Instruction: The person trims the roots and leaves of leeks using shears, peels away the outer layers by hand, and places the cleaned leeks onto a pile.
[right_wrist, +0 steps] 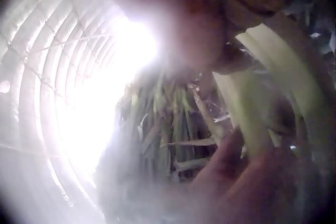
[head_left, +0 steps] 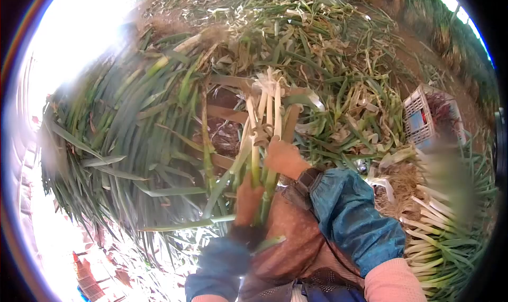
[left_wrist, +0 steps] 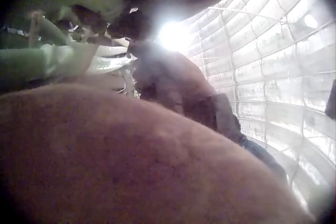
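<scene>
A small bunch of long green onions (head_left: pixel 278 109) stands upright in front of the person, white root ends up and green leaves down. Lower on the stalks, the left hand (head_left: pixel 247 202) grips the green part. Higher up, the right hand (head_left: pixel 284 156) is at the white part, its fingers pinching a brownish dry leaf (head_left: pixel 261 135) that lies across the stalks. In the right wrist view, a thumb (right_wrist: pixel 202 37) is beside the dry leaf, with pale stalks (right_wrist: pixel 247 111) below it. The left wrist view is mostly filled by skin, with a blurred green stalk (left_wrist: pixel 31 62) at its left.
A large heap of green onions (head_left: pixel 132 122) lies to the left. Stripped leaves (head_left: pixel 349 90) cover the ground ahead. More onions with white stems (head_left: pixel 431 222) are piled at the right, near a white plastic crate (head_left: pixel 419 117). Wooden slats (head_left: pixel 227 113) show behind the bunch.
</scene>
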`<act>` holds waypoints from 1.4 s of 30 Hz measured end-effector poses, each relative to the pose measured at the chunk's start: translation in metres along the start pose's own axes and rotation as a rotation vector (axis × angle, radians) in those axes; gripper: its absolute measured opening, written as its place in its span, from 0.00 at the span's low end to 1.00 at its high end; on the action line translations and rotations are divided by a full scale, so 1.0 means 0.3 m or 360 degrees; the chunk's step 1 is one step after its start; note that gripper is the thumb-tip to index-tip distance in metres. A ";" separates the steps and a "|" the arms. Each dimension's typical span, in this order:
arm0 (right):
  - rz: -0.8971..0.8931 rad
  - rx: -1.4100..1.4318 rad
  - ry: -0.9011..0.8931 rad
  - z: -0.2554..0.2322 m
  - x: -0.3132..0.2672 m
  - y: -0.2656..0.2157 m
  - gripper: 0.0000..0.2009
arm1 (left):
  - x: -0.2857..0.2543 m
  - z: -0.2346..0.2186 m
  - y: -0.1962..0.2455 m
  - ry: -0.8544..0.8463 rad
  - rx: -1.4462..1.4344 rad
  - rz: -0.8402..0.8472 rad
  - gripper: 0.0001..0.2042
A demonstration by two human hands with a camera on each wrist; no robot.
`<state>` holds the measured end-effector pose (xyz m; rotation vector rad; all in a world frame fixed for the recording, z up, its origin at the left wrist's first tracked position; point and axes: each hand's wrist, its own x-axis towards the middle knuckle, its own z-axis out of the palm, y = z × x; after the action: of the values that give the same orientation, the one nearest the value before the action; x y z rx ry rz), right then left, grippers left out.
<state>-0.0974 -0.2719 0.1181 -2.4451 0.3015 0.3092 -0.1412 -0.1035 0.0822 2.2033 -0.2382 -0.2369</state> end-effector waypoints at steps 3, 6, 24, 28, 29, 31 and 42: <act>0.0072 0.0062 0.0011 -0.001 0.015 0.007 0.18 | -0.013 -0.043 0.051 -0.0010 -0.0065 0.0016 0.20; 0.0015 0.0113 0.0007 -0.049 -0.036 -0.021 0.19 | 0.074 -0.094 0.091 -0.0007 -0.0154 0.0035 0.19; -0.0456 0.0087 -0.0223 0.064 -0.120 -0.090 0.22 | 0.213 -0.283 -0.335 0.0697 0.1056 0.0164 0.11; -0.0367 0.0097 -0.0468 0.067 -0.164 -0.179 0.21 | 0.288 -0.256 -0.492 0.0197 0.0748 -0.0470 0.16; -0.0394 0.0082 -0.0488 0.091 -0.172 -0.179 0.21 | 0.296 -0.231 -0.570 0.0268 0.0813 -0.0317 0.15; -0.0458 0.0082 -0.0527 0.114 -0.176 -0.182 0.20 | 0.304 -0.202 -0.673 0.0352 0.0935 -0.0058 0.15; -0.0464 0.0102 -0.0476 0.105 -0.115 -0.210 0.17 | 0.239 -0.136 -0.429 0.0564 0.0890 -0.0176 0.14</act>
<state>-0.1162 -0.1990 0.1404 -2.2983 -0.1707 0.5182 -0.0506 -0.0142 -0.0025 2.7646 0.0231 0.1880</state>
